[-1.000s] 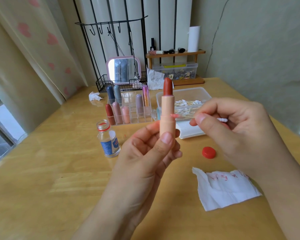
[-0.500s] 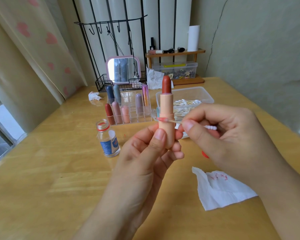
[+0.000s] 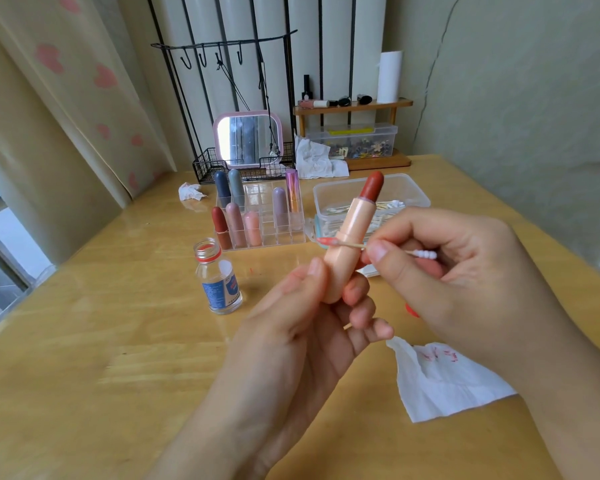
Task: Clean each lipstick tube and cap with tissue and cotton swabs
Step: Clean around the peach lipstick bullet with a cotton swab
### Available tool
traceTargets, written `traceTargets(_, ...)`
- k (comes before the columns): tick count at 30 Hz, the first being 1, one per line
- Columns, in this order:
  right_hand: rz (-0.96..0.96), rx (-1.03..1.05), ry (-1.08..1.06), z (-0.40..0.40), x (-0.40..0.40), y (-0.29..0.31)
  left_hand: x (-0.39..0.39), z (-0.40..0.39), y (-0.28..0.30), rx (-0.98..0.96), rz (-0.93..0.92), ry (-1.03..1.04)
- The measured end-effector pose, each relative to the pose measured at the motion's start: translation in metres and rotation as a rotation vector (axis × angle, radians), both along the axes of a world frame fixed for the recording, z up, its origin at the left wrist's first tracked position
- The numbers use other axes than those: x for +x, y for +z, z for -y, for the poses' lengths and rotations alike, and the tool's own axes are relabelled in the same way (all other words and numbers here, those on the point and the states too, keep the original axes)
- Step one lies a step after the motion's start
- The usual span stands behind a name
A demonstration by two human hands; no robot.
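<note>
My left hand (image 3: 312, 327) grips a peach lipstick tube (image 3: 352, 237) by its lower half; the tube tilts to the right and its red bullet sticks out on top. My right hand (image 3: 458, 282) pinches a wooden cotton swab (image 3: 347, 243) that lies across the tube's middle seam, its red-stained tip poking out on the tube's left and its white tip by my fingers. A white tissue (image 3: 444, 382) with red smears lies on the table under my right wrist. A second stick end shows below my left fingers.
An open glass bottle (image 3: 219, 277) with a blue label stands left of my hands. Behind it is a clear organizer (image 3: 260, 216) holding several lipsticks, then a clear box of cotton swabs (image 3: 371, 199). A mirror, wire rack, crumpled tissues and wooden shelf line the back.
The lipstick tube has tilted to the right. The swab has come against the tube's middle seam and slid left across it, its red tip now past the tube's left side.
</note>
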State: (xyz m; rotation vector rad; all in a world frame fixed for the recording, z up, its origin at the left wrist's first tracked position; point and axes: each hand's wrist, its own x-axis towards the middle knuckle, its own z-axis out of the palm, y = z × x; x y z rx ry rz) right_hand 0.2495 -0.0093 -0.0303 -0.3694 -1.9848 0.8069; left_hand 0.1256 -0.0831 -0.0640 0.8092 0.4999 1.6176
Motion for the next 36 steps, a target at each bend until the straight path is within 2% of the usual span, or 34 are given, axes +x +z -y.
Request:
traceTargets(4,-0.006,-0.026,0.046,0.004,-0.001,0.001,-0.001,-0.002,-0.005,0.003,-0.051,0.055)
traceTargets(9,-0.005,-0.031,-0.114,-0.004,0.005,0.003,-0.001,0.000,-0.001,-0.007,0.047,-0.010)
traceTargets(16,0.000,-0.060,0.015,0.000,0.000,-0.001,-0.004,0.001,0.000,-0.007,0.194,-0.237)
traceTargets(31,-0.031,-0.036,0.042,0.001,0.001,0.001,-0.008,0.004,0.008,-0.046,0.252,-0.348)
traceTargets(34,-0.008,0.001,0.034,0.004,0.002,0.000,-0.007,0.004,0.003,-0.026,0.239,-0.325)
traceTargets(36,-0.026,-0.017,-0.033,0.002,0.005,0.002,-0.004,0.002,-0.001,-0.009,0.167,-0.196)
